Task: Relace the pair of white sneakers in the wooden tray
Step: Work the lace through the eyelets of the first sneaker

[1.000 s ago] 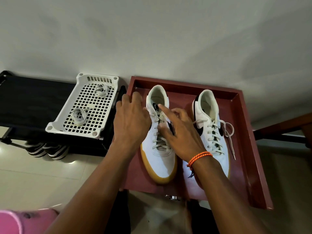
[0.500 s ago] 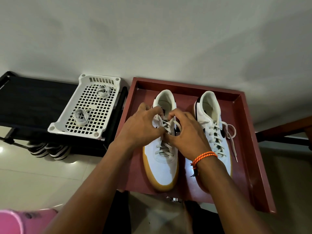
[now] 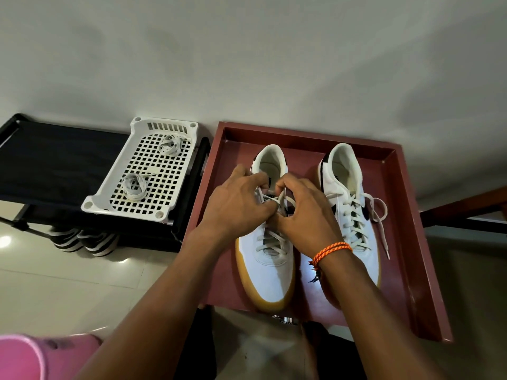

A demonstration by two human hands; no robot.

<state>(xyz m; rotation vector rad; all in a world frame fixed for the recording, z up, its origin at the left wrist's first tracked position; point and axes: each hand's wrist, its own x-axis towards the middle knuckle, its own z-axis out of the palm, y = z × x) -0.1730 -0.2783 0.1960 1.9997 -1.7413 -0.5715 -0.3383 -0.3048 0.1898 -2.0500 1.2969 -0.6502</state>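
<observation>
Two white sneakers with tan soles stand side by side in the reddish-brown wooden tray point(image 3: 395, 209). Over the left sneaker point(image 3: 267, 270), my left hand point(image 3: 236, 207) and my right hand point(image 3: 304, 212) meet at its upper eyelets, each pinching a strand of its white lace point(image 3: 277, 200), which crosses between the fingers. The right sneaker point(image 3: 354, 215) is laced, with a loose bow point(image 3: 378, 209) hanging over its right side. An orange cord bracelet circles my right wrist.
A white perforated plastic basket point(image 3: 115, 198) holding two coiled spare laces rests on a black rack point(image 3: 55, 165) left of the tray. Striped shoes point(image 3: 82, 239) sit under the rack. Something pink point(image 3: 24, 357) is at the bottom left. Pale wall behind.
A second ago my left hand lay on the shoe's left side and my right touched the tongue. Both hands have since closed in on the top lace and now pinch its strands.
</observation>
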